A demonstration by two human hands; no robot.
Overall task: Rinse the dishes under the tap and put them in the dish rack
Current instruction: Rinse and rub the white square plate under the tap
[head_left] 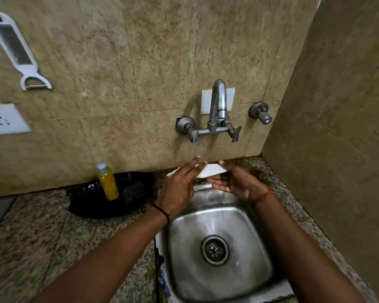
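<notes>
Both hands, left (179, 184) and right (234, 182), hold what looks like a white plate (210, 170).

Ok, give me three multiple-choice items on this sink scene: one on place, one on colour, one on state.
1. Where is the white dish?
A. in the basin
B. between both hands at the sink's back edge
C. on the black tray

2. What colour is the liquid in the bottle?
A. yellow-orange
B. blue
C. clear

3. What lies in the sink basin?
A. stacked plates
B. a pan
C. no dishes

Answers: 1 B, the left hand and right hand flank it; 2 A, its fill shows; 3 C, only the drain shows.
</notes>
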